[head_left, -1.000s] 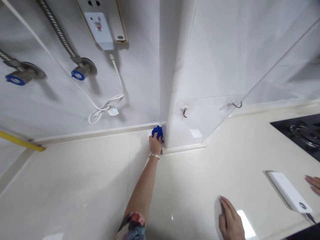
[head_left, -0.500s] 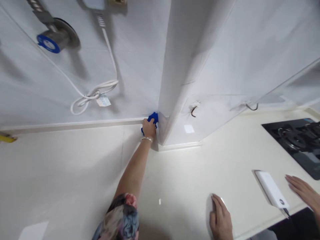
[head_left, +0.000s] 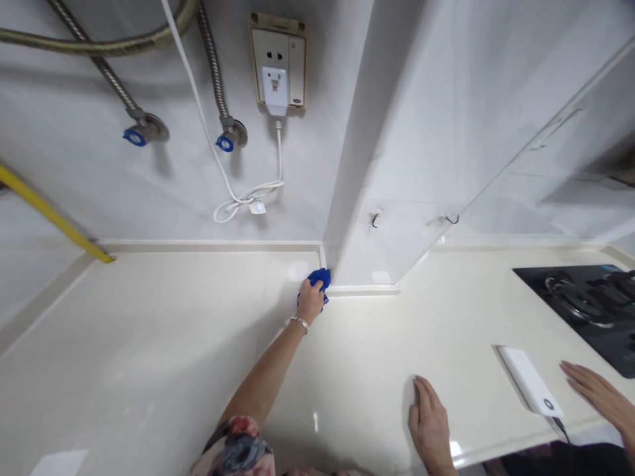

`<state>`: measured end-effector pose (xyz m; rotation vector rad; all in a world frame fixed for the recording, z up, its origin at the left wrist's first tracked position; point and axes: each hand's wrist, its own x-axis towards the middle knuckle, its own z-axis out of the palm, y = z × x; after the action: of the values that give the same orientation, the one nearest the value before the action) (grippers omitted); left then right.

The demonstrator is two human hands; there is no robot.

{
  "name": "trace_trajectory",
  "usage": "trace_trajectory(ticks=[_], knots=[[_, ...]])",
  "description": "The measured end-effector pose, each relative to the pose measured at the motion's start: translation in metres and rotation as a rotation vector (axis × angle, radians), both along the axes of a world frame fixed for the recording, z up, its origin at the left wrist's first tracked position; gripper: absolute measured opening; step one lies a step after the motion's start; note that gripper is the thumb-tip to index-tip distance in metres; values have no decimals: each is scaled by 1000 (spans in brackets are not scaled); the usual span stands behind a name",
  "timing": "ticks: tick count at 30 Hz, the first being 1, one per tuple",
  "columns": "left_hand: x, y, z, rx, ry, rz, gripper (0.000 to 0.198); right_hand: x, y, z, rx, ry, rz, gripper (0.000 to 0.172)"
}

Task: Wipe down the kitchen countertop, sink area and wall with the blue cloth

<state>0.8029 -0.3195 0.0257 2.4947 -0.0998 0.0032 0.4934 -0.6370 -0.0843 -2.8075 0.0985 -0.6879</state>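
Observation:
My left hand (head_left: 311, 301) is closed around a crumpled blue cloth (head_left: 319, 279). It presses the cloth onto the pale countertop (head_left: 198, 317), at the corner where the low back ledge meets the white pillar (head_left: 367, 244). A bracelet circles that wrist, and a floral sleeve covers the upper arm. My right hand (head_left: 430, 423) rests on the counter near its front edge, with fingers stretched forward and nothing visible in them.
At the right, another person's hand (head_left: 595, 396) lies beside a white power bank (head_left: 528, 380) with a cable. Behind it is a black gas hob (head_left: 580, 297). Wall hooks (head_left: 374, 220), a plugged-in socket (head_left: 278, 63), blue-capped valves (head_left: 225, 140) and a yellow pipe (head_left: 54, 215) are also there.
My left hand has drawn the blue cloth nearer along the pillar's base. The view has shifted, bringing the socket, a second valve and more of the yellow pipe into sight.

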Motion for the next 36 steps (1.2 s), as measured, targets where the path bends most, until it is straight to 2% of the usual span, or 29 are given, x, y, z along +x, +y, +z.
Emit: trace_trajectory(ticks=[3,8,10,12,15,18,20,23,25,29,31,36], knots=[[-28,-3,-3,-13,21,-30,45,1,0,-2,24,-10,3,57],[-81,-16,-5,-77,53,-154,42,2,-1,-9,73,-24,11,54],[-94,-16,-6,-143,71,-169,41,3,-1,-11,83,-46,14,53],[-96,-8,-5,-251,116,-172,36,4,-1,-13,89,-58,21,51],[-84,16,-1,-466,229,-125,31,6,0,-13,93,-60,23,50],[-65,40,5,-660,303,-1,51,7,2,-12,76,-59,2,51],[-51,46,10,-756,317,80,64,6,4,-10,61,-53,-13,52],[-29,35,14,-862,311,168,72,4,6,-6,68,-29,-23,53],[-14,19,14,-899,283,223,67,2,7,-3,79,-15,-17,52],[13,-12,5,-870,157,335,31,-1,7,1,68,13,-18,51],[24,-21,-3,-840,95,392,20,-3,7,2,60,24,-24,51],[45,-29,-22,-730,41,465,34,-6,5,7,57,43,-7,52]])
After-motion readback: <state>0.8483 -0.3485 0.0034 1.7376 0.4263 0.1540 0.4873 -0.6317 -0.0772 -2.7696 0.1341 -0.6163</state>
